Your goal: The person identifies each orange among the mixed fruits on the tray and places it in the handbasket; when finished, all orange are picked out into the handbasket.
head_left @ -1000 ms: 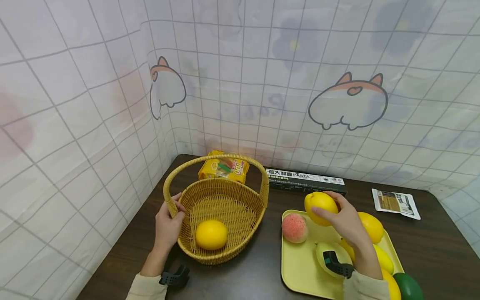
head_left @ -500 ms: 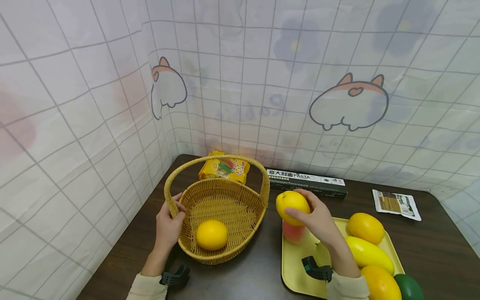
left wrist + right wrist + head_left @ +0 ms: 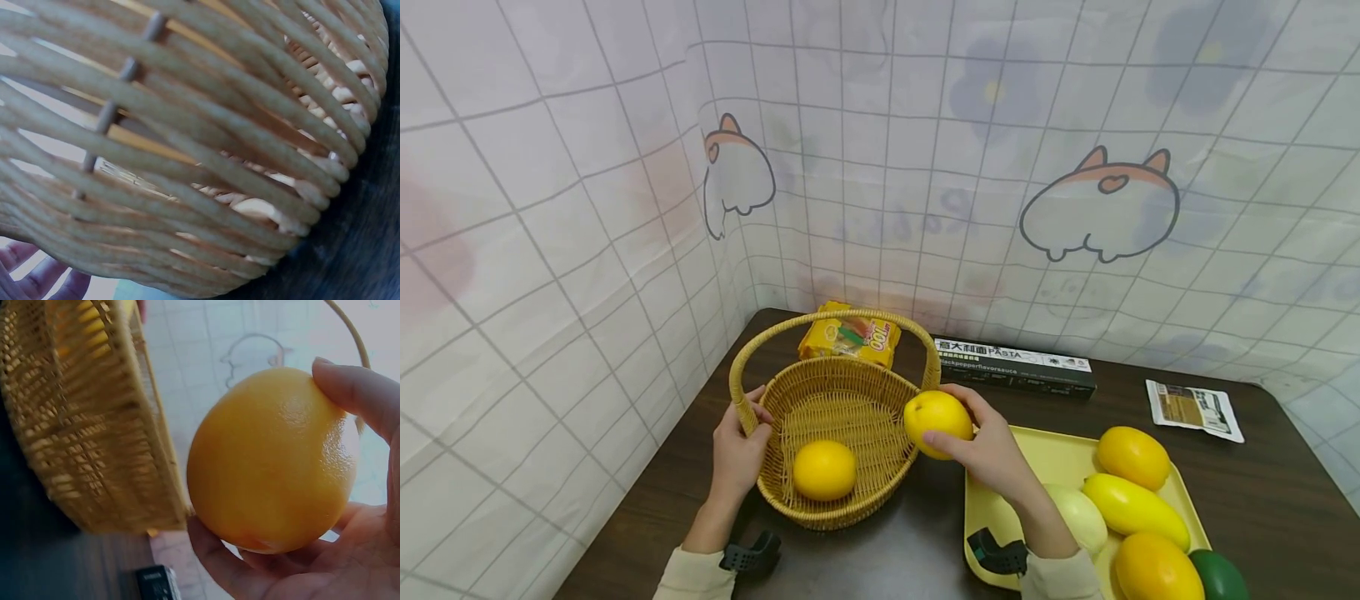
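My left hand (image 3: 739,450) grips the wicker basket (image 3: 816,518) at the left foot of its handle. One plump yellow fruit (image 3: 824,471) lies inside the basket. In my right hand (image 3: 988,442) is a yellow lemon (image 3: 937,423), held between thumb and fingers at the basket's right rim, overlapping the handle's base. The right wrist view shows this lemon (image 3: 272,462) close up, glossy and rounded, with the basket (image 3: 94,444) beside it. In the left wrist view the woven basket wall (image 3: 187,144) fills most of the picture, and a few left fingers (image 3: 40,278) show at the lower corner.
A yellow tray (image 3: 1045,450) at the right bears a pale green fruit (image 3: 1078,517) and several yellow ones. A dark green fruit (image 3: 1219,575) sits by its edge. Behind stand a yellow packet (image 3: 850,335), a pasta box (image 3: 1015,367) and a white pouch (image 3: 1195,408).
My right hand has carried the lemon leftward from above the tray to the basket's right rim. The peach on the tray is now hidden behind that hand. My left hand stays put.
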`<state>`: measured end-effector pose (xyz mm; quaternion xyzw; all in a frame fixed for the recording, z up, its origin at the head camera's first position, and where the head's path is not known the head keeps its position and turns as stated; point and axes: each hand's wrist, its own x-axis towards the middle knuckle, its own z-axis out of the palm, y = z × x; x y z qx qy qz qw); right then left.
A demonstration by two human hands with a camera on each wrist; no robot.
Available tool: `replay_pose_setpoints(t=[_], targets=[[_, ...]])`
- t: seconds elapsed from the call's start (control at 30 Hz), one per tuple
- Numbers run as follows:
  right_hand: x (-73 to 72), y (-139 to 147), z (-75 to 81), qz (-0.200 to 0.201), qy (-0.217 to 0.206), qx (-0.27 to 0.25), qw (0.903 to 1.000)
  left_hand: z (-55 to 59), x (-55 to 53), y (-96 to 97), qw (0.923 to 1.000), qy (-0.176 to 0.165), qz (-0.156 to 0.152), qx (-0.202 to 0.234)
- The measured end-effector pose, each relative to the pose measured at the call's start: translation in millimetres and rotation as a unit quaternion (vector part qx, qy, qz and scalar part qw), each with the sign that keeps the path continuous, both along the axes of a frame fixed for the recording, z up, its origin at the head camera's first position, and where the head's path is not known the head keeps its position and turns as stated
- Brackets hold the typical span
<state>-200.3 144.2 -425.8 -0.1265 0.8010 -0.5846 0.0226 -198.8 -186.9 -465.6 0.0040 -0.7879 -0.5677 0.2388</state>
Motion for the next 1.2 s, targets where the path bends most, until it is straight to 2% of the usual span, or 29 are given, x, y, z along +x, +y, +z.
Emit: replay_pose_setpoints(t=[0.2, 0.5, 0.87, 1.2], targets=[[4.4, -15.8, -4.6, 0.015, 0.022, -0.018, 0.9995, -0.1, -0.2, 1.0, 1.0, 0.003, 0.004, -0.003], [6.4, -29.9, -13.1, 0.011, 0.054, -0.027, 0.9981, -0.7, -0.5, 1.6, 1.0, 0.002, 0.003, -0.003], [6.4, -45.5, -18.6, 0.006, 0.099, 0.023, 0.9948, 0.9, 1.5, 1.6, 1.0, 0.001, 0.007, 0.005], [6.8, -55.6, -26.5, 0.02, 0.119, 0.011, 0.9926, 0.0, 0.5, 1.9, 1.0, 0.001, 0.006, 0.003]])
